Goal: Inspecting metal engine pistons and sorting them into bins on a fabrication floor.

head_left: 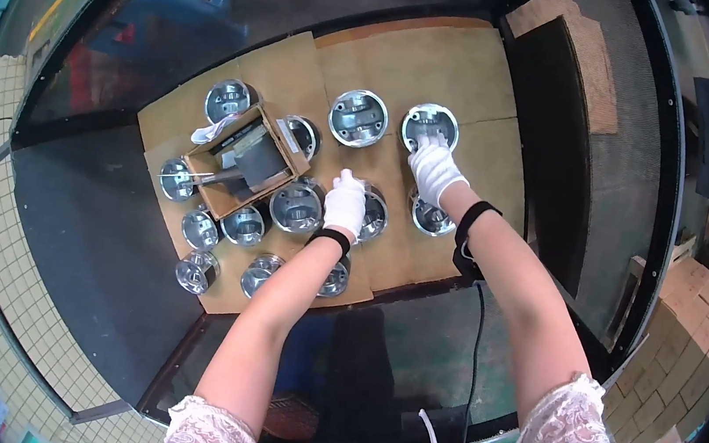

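Note:
My right hand point(435, 171), in a white glove, has its fingers inside the hollow of a metal engine piston point(420, 123) and seems to grip it. Another piston point(431, 218) stands just below that hand, partly covered by it. My left hand point(346, 203), also gloved, is closed with its fingertips drawn together. Anything they hold is too small to make out. This hand lies over the left part of a piston point(376, 215), beside a larger piston point(296, 205). One more piston point(357, 118) stands beyond, between both hands.
A cardboard box point(299, 154) with dark flat pieces and a long tool sits left among several more pistons point(227, 101). A white cloth point(213, 130) lies by it. Brown cardboard point(478, 77) lines the surface, with dark mesh panels point(635, 167) around. A black cable point(476, 352) hangs below my right wrist.

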Motion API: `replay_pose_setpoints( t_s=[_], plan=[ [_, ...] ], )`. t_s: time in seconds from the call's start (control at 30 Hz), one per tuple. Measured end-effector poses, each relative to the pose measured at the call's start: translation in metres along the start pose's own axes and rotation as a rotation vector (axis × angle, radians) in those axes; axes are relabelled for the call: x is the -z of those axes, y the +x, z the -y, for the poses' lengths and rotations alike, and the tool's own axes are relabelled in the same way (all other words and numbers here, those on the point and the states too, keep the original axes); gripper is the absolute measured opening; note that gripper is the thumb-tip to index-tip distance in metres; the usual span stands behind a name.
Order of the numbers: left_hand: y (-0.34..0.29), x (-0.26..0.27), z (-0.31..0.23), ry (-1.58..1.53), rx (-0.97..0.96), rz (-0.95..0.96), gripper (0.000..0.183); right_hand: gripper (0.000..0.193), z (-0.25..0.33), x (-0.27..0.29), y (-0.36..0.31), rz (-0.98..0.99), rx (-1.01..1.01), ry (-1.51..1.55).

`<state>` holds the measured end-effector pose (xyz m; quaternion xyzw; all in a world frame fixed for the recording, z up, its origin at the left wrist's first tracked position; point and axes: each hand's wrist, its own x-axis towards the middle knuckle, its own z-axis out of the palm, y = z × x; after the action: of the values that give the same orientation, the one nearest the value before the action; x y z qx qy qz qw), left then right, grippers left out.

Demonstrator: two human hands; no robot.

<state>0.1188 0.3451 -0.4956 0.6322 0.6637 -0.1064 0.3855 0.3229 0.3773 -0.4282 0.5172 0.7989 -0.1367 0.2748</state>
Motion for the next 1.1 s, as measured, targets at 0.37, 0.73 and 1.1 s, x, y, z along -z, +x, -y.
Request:
replay_pose_setpoints(
  t_s=[0.37, 0.73, 1.1],
  plan=[
    [0.025, 0.013, -0.044, 0.408, -0.615, -0.402, 0.048, 0.034, 0.023, -0.051, -0.009, 0.002, -0.166, -0.072],
    [0.065, 0.010, -0.063, 0.588, -0.520, -0.235, 0.028, 0.040, 0.027, -0.136, -0.005, -0.331, -0.238, 0.204],
    [0.005, 0.074, -0.114, 0.998, -0.322, 0.176, 0.071, 0.018, 0.066, 0.042, -0.189, -0.683, -0.794, 1.365]
  ],
)
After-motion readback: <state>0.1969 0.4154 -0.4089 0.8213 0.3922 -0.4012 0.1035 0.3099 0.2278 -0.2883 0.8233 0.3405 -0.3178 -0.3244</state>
